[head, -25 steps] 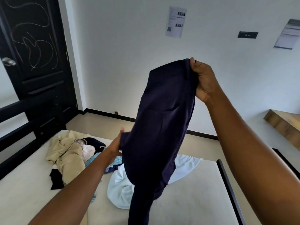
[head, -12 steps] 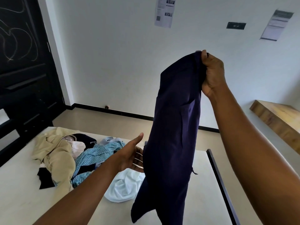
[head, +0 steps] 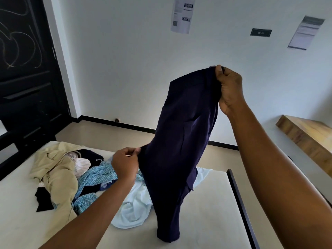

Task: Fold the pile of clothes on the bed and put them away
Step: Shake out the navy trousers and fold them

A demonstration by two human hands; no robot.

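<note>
A dark navy garment (head: 181, 141) hangs in the air above the bed (head: 206, 221), its lower end touching the mattress. My right hand (head: 229, 88) grips its top edge, held high. My left hand (head: 125, 164) pinches the garment's left edge lower down. Behind my left arm lies the pile of clothes: a beige garment (head: 57, 175), a teal patterned piece (head: 95, 178), a pale blue piece (head: 133, 209), a striped white piece (head: 81, 164) and dark pieces (head: 43, 200).
A black bed frame rail (head: 240, 203) runs along the bed's right side. A black door (head: 27, 69) stands at the left. A wooden shelf (head: 309, 139) juts from the right wall. Papers (head: 182, 15) hang on the white wall. Tan floor lies beyond the bed.
My left hand was open beside the garment half a second ago; it now pinches the left edge. My right hand has held the top throughout.
</note>
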